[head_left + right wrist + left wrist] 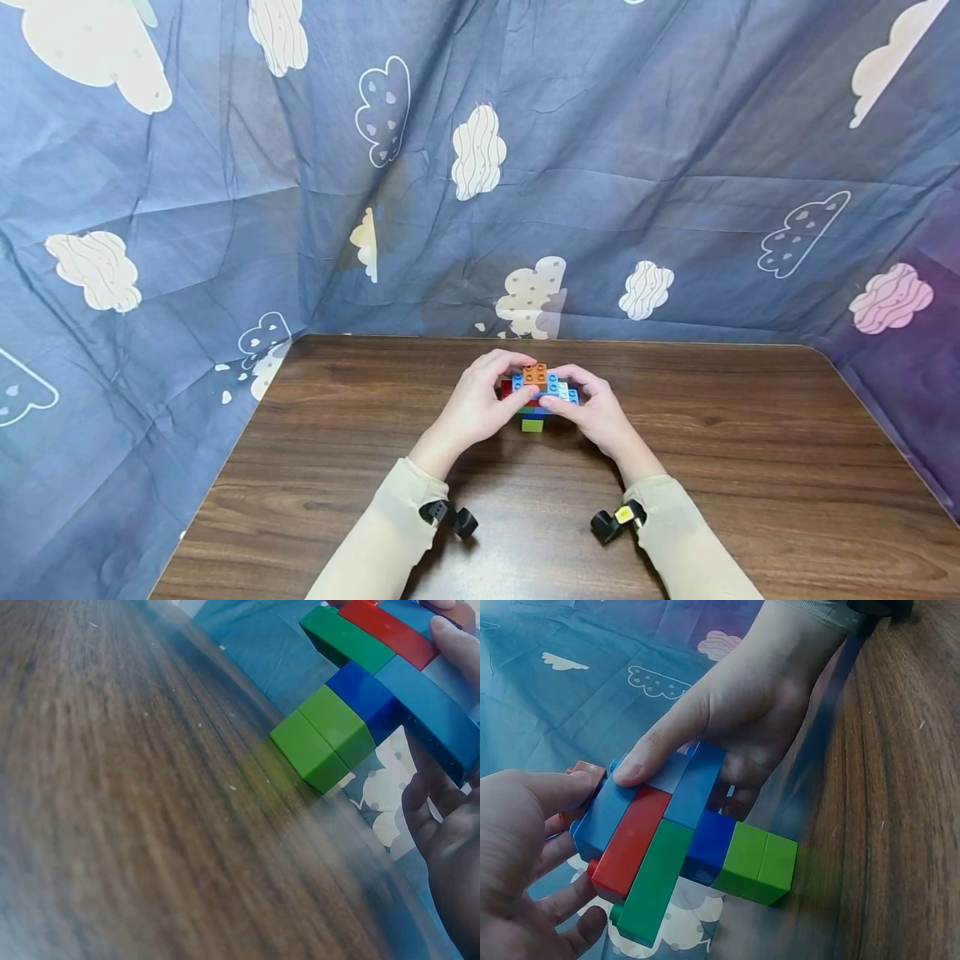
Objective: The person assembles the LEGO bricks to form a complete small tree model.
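Note:
A stack of toy building bricks (532, 410) stands on the table between both hands. Two lime green bricks (322, 739) form its narrow foot, with a dark blue brick (362, 697) above them. Wider layers of green (654, 881), red (634, 844) and blue bricks spread out higher up. An orange brick (536, 373) sits on top, over a blue one. My left hand (480, 400) pinches the orange brick between thumb and fingers. My right hand (596, 410) grips the upper right side, its thumb (641, 761) on a blue brick and its fingers partly hidden behind.
The brown wood-grain table (337, 500) stretches out on both sides of the stack. Behind it hangs a blue cloth (585, 167) with cloud prints. Each sleeved wrist carries a small black camera (465, 522).

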A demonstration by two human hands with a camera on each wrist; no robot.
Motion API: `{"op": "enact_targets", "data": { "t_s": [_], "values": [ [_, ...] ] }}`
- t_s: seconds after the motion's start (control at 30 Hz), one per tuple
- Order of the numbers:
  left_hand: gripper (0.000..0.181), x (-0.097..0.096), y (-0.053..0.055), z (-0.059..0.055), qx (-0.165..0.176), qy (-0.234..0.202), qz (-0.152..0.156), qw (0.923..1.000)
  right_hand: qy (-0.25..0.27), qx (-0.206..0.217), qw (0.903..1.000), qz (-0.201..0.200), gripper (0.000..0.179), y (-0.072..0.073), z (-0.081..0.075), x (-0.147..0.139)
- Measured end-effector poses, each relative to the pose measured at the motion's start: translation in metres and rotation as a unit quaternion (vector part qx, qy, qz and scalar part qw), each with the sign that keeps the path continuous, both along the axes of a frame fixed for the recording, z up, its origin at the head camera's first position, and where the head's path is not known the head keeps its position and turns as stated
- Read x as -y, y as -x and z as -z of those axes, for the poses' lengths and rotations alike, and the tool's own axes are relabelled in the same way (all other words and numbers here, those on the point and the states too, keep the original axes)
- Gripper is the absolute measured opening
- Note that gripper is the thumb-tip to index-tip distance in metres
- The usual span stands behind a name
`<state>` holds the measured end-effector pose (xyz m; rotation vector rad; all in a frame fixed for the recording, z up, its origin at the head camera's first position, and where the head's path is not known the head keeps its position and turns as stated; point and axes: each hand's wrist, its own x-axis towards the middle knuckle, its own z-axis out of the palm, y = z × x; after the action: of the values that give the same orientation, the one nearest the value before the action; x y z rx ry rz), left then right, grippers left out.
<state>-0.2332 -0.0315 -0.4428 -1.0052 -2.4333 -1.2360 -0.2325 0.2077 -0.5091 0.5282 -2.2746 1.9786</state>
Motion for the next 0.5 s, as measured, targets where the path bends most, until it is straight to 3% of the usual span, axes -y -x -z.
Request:
{"op": "enact_targets", "data": {
  "t_s": [0.17,0.5],
  "values": [
    [0.035,-0.0010,0.0007,0.0006,-0.019,0.006,0.000,0.9998,-0.001,-0.002,1.0000,0.000,0.030,0.0003,0.0004,-0.0002],
    [0.035,0.0014,0.0021,0.0023,-0.018,0.010,0.006,0.9998,0.003,0.000,1.0000,-0.001,0.030,-0.0013,-0.0008,0.0014]
  ]
}}
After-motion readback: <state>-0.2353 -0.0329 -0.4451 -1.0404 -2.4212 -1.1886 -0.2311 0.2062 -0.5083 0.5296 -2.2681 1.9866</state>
